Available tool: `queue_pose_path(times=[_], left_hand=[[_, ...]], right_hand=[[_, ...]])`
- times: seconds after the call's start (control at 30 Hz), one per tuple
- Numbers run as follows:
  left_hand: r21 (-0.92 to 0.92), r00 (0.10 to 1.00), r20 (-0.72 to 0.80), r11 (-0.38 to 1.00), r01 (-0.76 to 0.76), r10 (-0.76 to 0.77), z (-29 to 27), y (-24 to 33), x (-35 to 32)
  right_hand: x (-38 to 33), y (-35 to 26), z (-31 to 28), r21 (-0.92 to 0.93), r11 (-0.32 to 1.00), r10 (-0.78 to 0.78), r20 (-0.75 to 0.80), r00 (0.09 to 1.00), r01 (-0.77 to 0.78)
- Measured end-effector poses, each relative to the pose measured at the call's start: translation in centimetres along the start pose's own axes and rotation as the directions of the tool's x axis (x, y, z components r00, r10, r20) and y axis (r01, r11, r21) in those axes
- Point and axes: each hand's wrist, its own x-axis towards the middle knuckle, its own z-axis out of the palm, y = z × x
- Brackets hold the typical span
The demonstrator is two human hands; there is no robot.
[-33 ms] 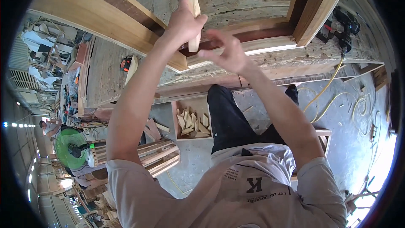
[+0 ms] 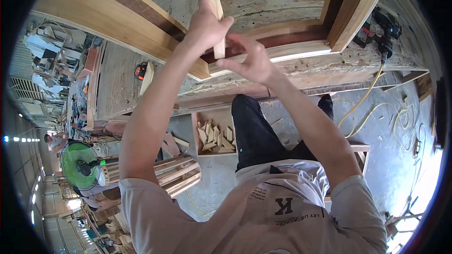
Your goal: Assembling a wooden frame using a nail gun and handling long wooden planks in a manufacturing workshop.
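My left hand (image 2: 207,27) is closed around a short pale wooden block (image 2: 220,49), its thumb lying across the block's near face. The block stands over the corner of a wooden frame (image 2: 294,52) on the workbench, with its angled ends pointing away from me and toward me. My right hand (image 2: 254,59) is just right of the block's lower end, thumb and fingers apart. Its thumb tip is close to the block; whether it touches I cannot tell. Inside the frame's near rail runs a dark reddish strip (image 2: 301,36).
A corded black power tool (image 2: 388,28) lies at the bench's right, its yellow cable hanging to the floor. Below the bench, a wooden box (image 2: 194,134) holds several angled offcuts. At left are a tape measure (image 2: 140,71), a green fan (image 2: 80,164) and a slatted wooden piece (image 2: 181,176).
My right hand has shifted slightly left, its thumb nearer the block's lower end. My left hand and the block have barely moved.
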Motion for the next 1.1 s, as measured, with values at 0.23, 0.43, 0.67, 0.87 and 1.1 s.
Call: queue_pose_path(times=[0.23,0.43,0.67,0.87,1.1], left_hand=[[0.016,0.999,0.039,1.0,0.026,-0.027,-2.1,-1.9,-0.6],[0.357,0.778,0.62,0.844,-0.401,0.107,-4.8,-2.1,-2.2],[0.633,0.827,0.56,0.667,-0.392,-0.047,-4.0,-2.0,-2.3],[0.634,0.816,0.575,0.66,-0.402,-0.056,-4.4,-1.6,-2.7],[0.644,0.842,0.539,0.637,-0.424,0.015,-4.1,-2.0,-3.0]], right_hand=[[1.1,2.0,0.2,-0.3,0.953,0.07,0.066,0.995,-0.047],[1.1,6.2,-0.3,-0.315,0.941,-0.023,0.311,0.95,0.126],[-0.2,6.5,0.1,-0.395,0.899,-0.061,0.319,0.946,0.19],[-0.1,6.0,-0.1,-0.39,0.906,-0.014,0.362,0.932,0.165],[0.2,6.7,-0.6,-0.354,0.934,0.095,0.367,0.925,0.044]])
